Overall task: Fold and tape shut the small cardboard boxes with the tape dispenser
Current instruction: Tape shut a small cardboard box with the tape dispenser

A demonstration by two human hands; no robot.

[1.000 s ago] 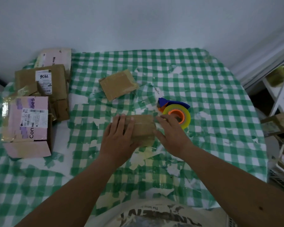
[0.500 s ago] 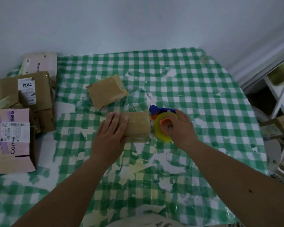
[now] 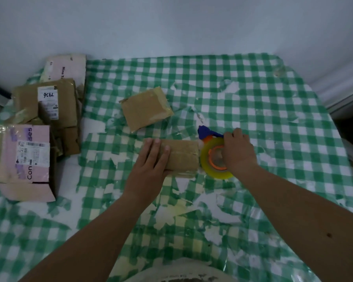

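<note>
Mid-frame: left hand (image 3: 151, 165) lies flat, fingers straight, pinning the box (image 3: 181, 157); right hand (image 3: 237, 151) curls around the tape dispenser (image 3: 214, 157) touching its right end (keep flaps pressed, pull tape straight across).

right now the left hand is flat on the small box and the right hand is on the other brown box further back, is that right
Not quite. The right hand grips the tape dispenser beside the small box, not the other brown box, which lies untouched further back. The left hand does rest flat on the small box, as the head view shows.
</note>
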